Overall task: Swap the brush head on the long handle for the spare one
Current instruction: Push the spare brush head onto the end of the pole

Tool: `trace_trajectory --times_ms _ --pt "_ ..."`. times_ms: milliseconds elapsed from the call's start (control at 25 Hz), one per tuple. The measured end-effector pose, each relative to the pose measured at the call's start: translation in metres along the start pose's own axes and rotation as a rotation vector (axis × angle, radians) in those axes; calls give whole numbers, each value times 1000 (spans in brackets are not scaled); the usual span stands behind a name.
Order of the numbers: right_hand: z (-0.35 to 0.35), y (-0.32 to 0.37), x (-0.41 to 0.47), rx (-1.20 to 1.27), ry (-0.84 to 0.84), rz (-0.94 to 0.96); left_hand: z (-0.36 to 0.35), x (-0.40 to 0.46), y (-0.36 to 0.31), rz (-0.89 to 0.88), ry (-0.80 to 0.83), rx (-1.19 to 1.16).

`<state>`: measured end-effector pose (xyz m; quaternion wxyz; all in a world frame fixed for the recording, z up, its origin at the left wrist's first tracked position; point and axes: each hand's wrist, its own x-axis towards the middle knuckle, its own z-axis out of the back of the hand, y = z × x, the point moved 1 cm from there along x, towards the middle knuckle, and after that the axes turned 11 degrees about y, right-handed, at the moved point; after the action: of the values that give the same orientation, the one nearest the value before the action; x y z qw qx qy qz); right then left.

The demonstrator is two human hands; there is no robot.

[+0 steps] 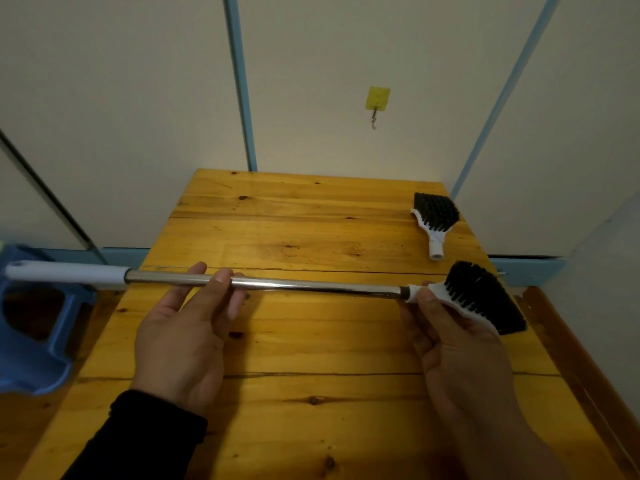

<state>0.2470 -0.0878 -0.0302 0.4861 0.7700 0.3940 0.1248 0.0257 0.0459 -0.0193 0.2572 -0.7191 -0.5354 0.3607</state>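
A long handle (311, 285), shiny metal with a white grip at its left end, lies level above the wooden table (294, 341). My left hand (183, 337) supports it from below near the middle, fingers curled loosely around the metal tube. A brush head (481, 296) with black bristles and a white base sits on the handle's right end. My right hand (453, 344) grips that head at its white neck and base. The spare brush head (434, 216), same black bristles and white socket, lies on the table at the far right.
A blue plastic stool (31, 327) stands left of the table, under the handle's white end. A yellow adhesive hook (376, 100) hangs on the cream wall behind. The table's right edge borders a wooden rail (571, 358).
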Motion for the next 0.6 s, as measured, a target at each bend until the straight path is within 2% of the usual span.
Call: trace_trajectory --times_ms 160,600 --pt "2 4 1 5 -7 0 0 0 2 44 32 -16" --pt "2 4 2 17 -7 -10 0 2 4 10 7 5"
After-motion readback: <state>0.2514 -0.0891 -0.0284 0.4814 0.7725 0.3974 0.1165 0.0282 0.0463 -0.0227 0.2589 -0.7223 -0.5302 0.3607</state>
